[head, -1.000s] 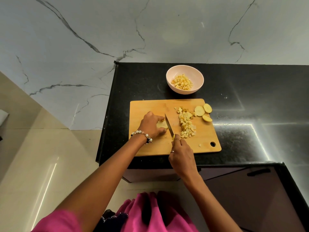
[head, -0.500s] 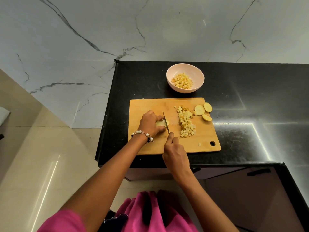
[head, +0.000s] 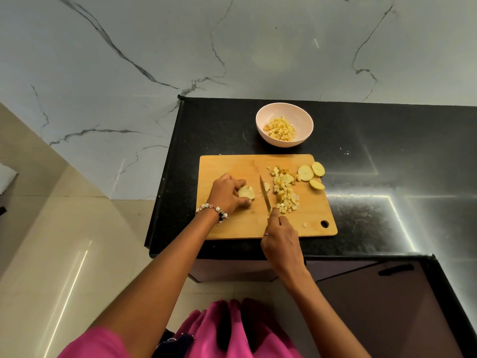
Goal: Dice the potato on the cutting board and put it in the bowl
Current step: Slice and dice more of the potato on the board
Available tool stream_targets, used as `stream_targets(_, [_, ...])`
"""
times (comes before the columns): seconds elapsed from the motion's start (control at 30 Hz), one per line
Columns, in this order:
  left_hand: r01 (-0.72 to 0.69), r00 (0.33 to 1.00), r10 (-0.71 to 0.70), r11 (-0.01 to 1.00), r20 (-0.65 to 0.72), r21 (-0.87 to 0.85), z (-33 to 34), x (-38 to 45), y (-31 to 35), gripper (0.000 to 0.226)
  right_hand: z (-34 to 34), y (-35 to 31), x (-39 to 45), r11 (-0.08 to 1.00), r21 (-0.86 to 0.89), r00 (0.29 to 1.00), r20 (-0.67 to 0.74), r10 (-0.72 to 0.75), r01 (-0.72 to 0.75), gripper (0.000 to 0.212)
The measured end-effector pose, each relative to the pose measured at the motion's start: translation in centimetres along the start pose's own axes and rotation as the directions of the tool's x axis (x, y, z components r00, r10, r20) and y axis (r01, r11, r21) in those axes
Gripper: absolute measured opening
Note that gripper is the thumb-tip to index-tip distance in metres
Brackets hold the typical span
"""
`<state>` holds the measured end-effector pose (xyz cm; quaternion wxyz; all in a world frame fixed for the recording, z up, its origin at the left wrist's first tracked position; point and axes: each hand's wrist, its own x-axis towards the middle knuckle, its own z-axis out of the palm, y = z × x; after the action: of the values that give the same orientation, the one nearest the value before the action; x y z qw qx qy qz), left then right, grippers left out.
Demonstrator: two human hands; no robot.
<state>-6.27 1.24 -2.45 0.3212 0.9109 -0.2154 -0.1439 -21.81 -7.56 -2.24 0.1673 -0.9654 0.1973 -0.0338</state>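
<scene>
Here, rounded potato chunk (head: 246, 192), wooden board (head: 232, 164)

Potato chunk (head: 246, 192) and dice (head: 285, 192) on board (head: 232, 164); bowl (head: 296, 113) part-filled.

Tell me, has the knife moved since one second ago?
Yes. The knife has shifted right on the board, away from the left hand and its potato piece, toward the diced pile.
</scene>
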Motion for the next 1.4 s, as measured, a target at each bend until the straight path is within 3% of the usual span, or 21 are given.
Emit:
stream_targets(0.13, [-0.009, 0.999, 0.009, 1.000, -0.031, -0.017, 0.0, -0.2, 0.1, 0.061, 0.7, -1.4, 0.0, 0.998, 0.053, 0.999, 0.014, -0.029, 0.028, 0.051])
stream_targets(0.43, [0.014, 0.998, -0.018, 0.998, -0.064, -0.066, 0.4, 0.0, 0.3, 0.057, 0.7, -2.5, 1.8, 0.992, -0.095, 0.995, -0.027, -0.091, 0.088, 0.045])
stream_targets(0.63, [0.005, 0.995, -0.013, 0.997, -0.095, -0.075, 0.7, -0.2, 0.1, 0.055, 1.0, -1.8, -1.6, 0.985, -0.141, 0.995, 0.030, -0.096, 0.099, 0.061])
stream_targets(0.83, [0.027, 0.996, -0.034, 0.996, -0.079, -0.088, 0.5, -0.3, 0.1, 0.057, 1.0, -0.9, -0.8, 0.994, -0.110, 0.999, -0.045, -0.003, -0.002, 0.063])
stream_targets(0.93, [0.024, 0.997, -0.029, 0.997, -0.066, -0.068, 0.5, -0.4, 0.0, 0.057, 0.6, -0.5, 0.3, 0.997, -0.076, 1.000, -0.011, 0.020, -0.021, 0.059])
stream_targets(1.17, [0.085, 0.996, -0.082, 0.994, -0.043, 0.063, 0.2, 0.0, 0.1, 0.054, 0.9, -1.9, 0.2, 0.996, 0.048, 0.997, -0.011, -0.074, 0.074, 0.050])
stream_targets(1.27, [0.072, 0.997, -0.069, 0.995, -0.044, 0.063, 0.1, -0.2, 0.0, 0.053, 0.9, -2.3, 0.2, 0.996, -0.053, 0.998, 0.022, -0.067, 0.068, 0.053])
stream_targets(1.4, [0.056, 0.996, -0.054, 0.998, -0.072, 0.024, 0.2, -0.3, -0.3, 0.051, 1.4, -3.2, 0.5, 0.985, -0.151, 0.995, -0.039, -0.091, 0.085, 0.058])
